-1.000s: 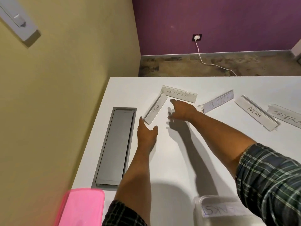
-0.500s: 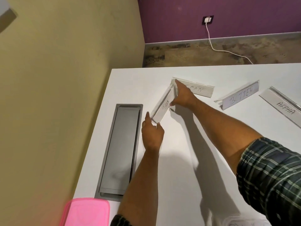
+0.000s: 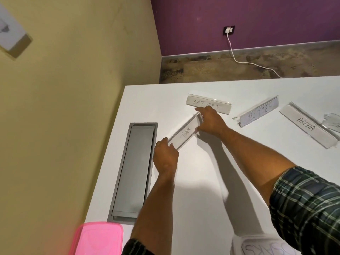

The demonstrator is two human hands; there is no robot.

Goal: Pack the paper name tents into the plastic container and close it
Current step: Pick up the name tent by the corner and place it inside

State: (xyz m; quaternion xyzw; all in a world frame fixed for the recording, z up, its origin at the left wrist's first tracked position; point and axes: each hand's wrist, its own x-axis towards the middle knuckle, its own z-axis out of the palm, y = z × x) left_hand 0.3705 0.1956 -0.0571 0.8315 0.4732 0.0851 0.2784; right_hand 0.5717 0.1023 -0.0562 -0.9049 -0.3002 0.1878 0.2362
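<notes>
Pickup step: left hand [image 3: 165,155] & right hand [image 3: 209,120] each pinch an end of TIGER tent [image 3: 185,133]. Next prob lift, carry to container [image 3: 261,245] at near edge; lid [image 3: 97,238] off.

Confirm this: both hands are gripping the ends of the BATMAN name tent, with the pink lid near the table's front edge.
Not quite. In the head view the left hand and right hand grip the ends of the TIGER tent; the BATMAN tent lies just beyond. The pink lid is near the front edge.
</notes>
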